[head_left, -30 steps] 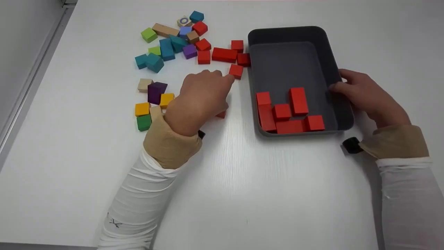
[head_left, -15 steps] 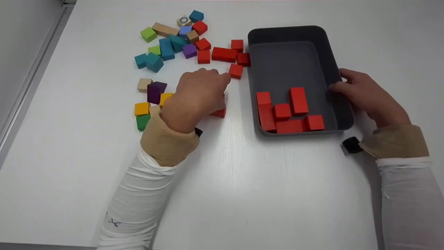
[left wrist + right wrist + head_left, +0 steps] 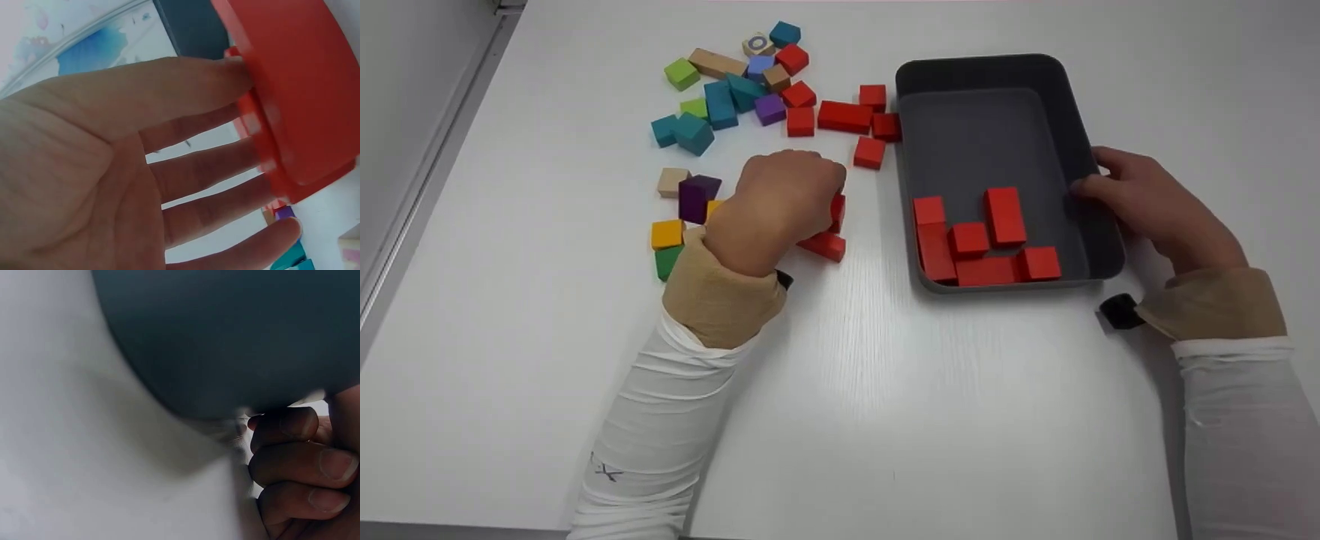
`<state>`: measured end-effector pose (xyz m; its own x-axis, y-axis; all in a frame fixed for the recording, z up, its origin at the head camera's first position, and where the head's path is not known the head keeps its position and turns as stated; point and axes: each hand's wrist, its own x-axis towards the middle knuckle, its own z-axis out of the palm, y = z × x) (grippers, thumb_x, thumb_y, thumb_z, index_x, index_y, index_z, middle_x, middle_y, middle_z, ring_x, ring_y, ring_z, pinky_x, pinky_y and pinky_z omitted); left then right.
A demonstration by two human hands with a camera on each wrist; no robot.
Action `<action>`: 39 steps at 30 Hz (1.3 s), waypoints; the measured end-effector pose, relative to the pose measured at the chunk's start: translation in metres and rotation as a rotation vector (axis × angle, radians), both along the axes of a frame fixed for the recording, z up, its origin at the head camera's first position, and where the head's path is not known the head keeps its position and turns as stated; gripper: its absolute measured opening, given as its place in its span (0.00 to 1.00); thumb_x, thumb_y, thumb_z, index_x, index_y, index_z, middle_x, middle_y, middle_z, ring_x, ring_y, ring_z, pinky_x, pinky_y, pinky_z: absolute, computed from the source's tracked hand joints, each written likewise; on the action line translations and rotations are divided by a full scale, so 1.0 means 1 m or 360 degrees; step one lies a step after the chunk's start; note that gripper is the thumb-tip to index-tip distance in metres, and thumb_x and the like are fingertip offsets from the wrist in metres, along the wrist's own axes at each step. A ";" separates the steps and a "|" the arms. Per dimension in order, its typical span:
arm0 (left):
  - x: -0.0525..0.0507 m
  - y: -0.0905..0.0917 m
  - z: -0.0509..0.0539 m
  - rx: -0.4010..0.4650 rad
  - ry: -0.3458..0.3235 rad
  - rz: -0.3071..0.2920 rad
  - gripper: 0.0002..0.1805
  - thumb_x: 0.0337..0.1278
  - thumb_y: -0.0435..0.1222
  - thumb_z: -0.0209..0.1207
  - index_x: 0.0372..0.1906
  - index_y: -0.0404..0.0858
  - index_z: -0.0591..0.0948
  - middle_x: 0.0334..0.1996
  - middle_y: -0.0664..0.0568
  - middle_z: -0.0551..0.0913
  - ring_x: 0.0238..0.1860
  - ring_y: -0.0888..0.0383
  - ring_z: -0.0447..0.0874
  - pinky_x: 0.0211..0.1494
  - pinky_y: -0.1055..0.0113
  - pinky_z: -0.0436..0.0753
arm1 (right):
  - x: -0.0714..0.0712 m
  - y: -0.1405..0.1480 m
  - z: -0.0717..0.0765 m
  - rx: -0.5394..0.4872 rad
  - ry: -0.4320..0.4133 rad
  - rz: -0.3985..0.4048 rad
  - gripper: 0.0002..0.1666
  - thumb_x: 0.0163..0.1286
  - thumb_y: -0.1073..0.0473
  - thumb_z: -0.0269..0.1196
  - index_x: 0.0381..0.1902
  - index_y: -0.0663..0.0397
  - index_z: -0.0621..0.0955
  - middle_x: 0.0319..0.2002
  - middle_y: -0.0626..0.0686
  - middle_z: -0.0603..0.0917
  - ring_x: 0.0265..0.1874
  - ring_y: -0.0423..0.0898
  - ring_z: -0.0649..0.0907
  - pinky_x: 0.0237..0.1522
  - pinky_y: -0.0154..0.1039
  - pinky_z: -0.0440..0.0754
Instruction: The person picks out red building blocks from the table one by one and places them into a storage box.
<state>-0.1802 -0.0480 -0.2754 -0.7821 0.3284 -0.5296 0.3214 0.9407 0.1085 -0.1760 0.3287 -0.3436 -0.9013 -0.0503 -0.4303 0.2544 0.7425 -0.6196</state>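
Blocks [image 3: 694,133] in teal, yellow, purple and green are lying scattered across the white bench [image 3: 840,420]. The left hand [image 3: 775,214] is pinching a partly hidden red block [image 3: 838,212] between thumb and barely bent fingers [image 3: 205,169]; a red oblong block [image 3: 826,246] is lying just beside. Loose red blocks [image 3: 844,118] are resting near a dark grey rectangular tray [image 3: 971,142] holding red cubes [image 3: 969,241] and oblongs [image 3: 1006,217]. The right hand [image 3: 1166,206] is gripping the tray's right wall, thumb inside, fingers curled outside.

Red blocks [image 3: 825,246] sit both left of the rectangular dark grey tray [image 3: 979,142] and inside its near end
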 end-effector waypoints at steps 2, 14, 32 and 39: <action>0.000 -0.002 -0.002 0.0000 -0.0010 0.0001 0.33 0.62 0.35 0.69 0.71 0.43 0.75 0.58 0.44 0.81 0.59 0.47 0.76 0.64 0.49 0.80 | 0.000 -0.001 0.000 0.0003 0.0003 0.0000 0.34 0.79 0.45 0.46 0.78 0.49 0.65 0.60 0.57 0.76 0.40 0.36 0.79 0.40 0.29 0.76; -0.002 -0.001 -0.008 0.0013 -0.0017 0.0028 0.33 0.62 0.35 0.69 0.72 0.42 0.75 0.57 0.44 0.81 0.56 0.48 0.78 0.62 0.52 0.82 | 0.002 -0.002 0.001 0.0000 -0.0024 -0.0010 0.36 0.79 0.44 0.46 0.80 0.49 0.63 0.66 0.61 0.73 0.43 0.35 0.77 0.42 0.28 0.74; -0.004 0.009 -0.006 0.0026 0.0186 0.0041 0.35 0.63 0.43 0.69 0.74 0.44 0.73 0.59 0.44 0.84 0.56 0.48 0.81 0.60 0.50 0.83 | 0.002 0.002 -0.001 0.0004 -0.0023 -0.0040 0.37 0.80 0.43 0.45 0.81 0.48 0.61 0.64 0.63 0.74 0.41 0.37 0.79 0.40 0.27 0.75; 0.003 0.014 -0.002 0.0124 0.0289 0.0076 0.34 0.68 0.47 0.65 0.75 0.44 0.71 0.58 0.46 0.85 0.54 0.48 0.82 0.57 0.52 0.84 | 0.002 0.000 -0.001 0.0002 -0.0039 -0.0034 0.37 0.80 0.43 0.45 0.81 0.48 0.61 0.63 0.62 0.75 0.40 0.37 0.80 0.38 0.28 0.77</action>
